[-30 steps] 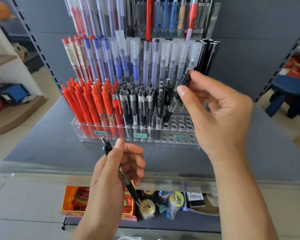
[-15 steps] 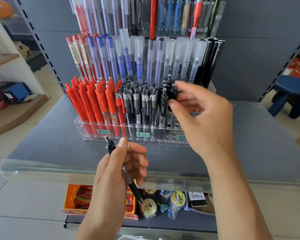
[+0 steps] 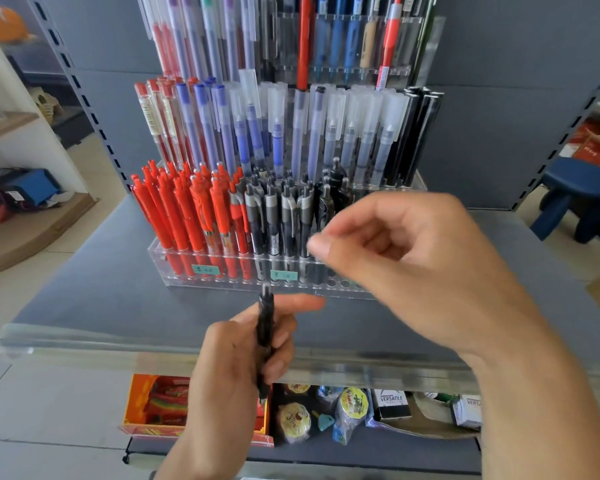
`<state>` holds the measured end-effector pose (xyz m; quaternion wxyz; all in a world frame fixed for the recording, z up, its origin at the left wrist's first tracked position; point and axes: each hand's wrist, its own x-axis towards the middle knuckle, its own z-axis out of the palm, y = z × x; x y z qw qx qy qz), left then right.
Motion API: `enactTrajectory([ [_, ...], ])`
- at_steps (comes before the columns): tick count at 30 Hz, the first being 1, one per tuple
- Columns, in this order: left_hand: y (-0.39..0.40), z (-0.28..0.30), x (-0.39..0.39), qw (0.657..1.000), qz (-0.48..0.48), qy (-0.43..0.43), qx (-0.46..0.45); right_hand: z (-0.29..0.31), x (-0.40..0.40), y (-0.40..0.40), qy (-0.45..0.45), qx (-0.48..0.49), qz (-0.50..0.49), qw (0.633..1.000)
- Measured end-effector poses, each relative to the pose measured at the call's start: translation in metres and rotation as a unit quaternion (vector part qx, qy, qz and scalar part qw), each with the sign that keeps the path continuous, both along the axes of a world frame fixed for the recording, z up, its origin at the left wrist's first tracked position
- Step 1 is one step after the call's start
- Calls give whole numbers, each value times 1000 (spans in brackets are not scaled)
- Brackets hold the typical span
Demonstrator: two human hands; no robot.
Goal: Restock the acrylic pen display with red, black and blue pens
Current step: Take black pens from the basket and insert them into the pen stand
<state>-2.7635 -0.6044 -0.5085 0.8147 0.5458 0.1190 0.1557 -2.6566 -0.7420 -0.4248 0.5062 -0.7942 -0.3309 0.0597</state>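
Note:
A clear acrylic pen display (image 3: 174, 271) stands on the grey shelf, with red pens (image 3: 174, 209) at the left of its front tier and black pens (image 3: 284, 216) in the middle. Blue capped pens (image 3: 246, 133) fill the tier behind. My left hand (image 3: 236, 382) grips one black pen (image 3: 265, 327) upright, just in front of the display. My right hand (image 3: 409, 268) hovers blurred before the display's right part, fingers loosely curled and holding nothing. It hides the holes at the front right.
The grey shelf (image 3: 94, 299) has a clear plastic front lip. Below it sit a red-orange box (image 3: 153, 407), small packets (image 3: 293, 420) and boxes marked VERSATILE. A blue stool (image 3: 575, 199) stands at the right, a perforated upright (image 3: 84, 98) at the left.
My right hand set its black pen into the front tier, let go and drew back toward me. My left hand turned its pen more upright.

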Motion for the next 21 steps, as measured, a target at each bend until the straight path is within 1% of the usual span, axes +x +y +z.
enactTrajectory([
  [2,-4,1,0,1000,-2,17,7,-2,-5,4,37,-82,88,992],
  [4,-7,3,4,999,-1,39,11,-8,-6,11,43,-112,132,984],
  [6,-6,0,7,999,7,48,9,-11,-4,15,38,-97,140,985],
  [7,-5,-2,8,999,10,38,18,-12,-2,15,37,-87,140,986],
  [9,-1,-8,4,997,-4,-4,75,-10,1,12,37,-59,130,989],
  [11,2,-11,0,994,-9,-28,105,-10,5,8,36,-2,105,994],
  [14,3,-10,0,993,17,-42,110,-9,8,3,38,73,69,994],
  [16,2,-10,1,991,33,-46,125,-10,9,2,49,71,66,994],
  [19,0,-10,0,988,44,-54,134,-14,10,4,51,16,82,995],
  [21,-2,-9,0,988,48,-55,139,-15,10,6,49,6,92,994],
])
